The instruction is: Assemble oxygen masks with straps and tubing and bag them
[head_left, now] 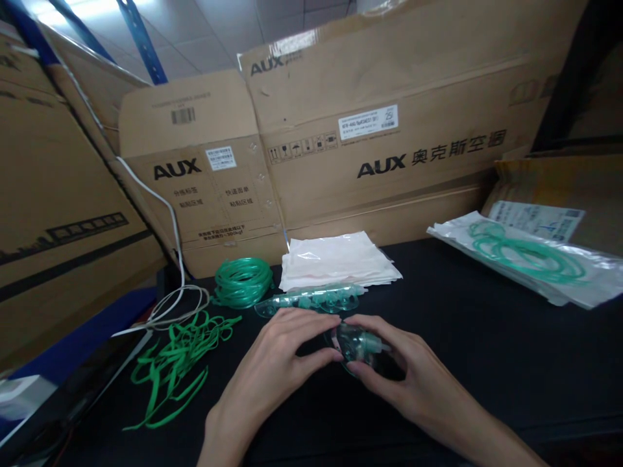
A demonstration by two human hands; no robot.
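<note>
A small clear oxygen mask (pixel 354 344) with a pale green connector is held just above the black table. My left hand (pixel 292 347) pinches its left edge between thumb and fingers. Around its right side, near the connector, the thumb and fingers of my right hand (pixel 402 363) are closed. Behind my hands lies a row of nested clear-green masks (pixel 316 298). Green elastic straps (pixel 178 363) sprawl in a loose tangle to the left of my left hand.
A coil of green tubing (pixel 243 282) sits at the back left beside a stack of white plastic bags (pixel 338 259). Bagged green tubing (pixel 530 256) lies at the right. Large cardboard boxes (pixel 321 168) wall the back. A white cable (pixel 175 227) hangs at left.
</note>
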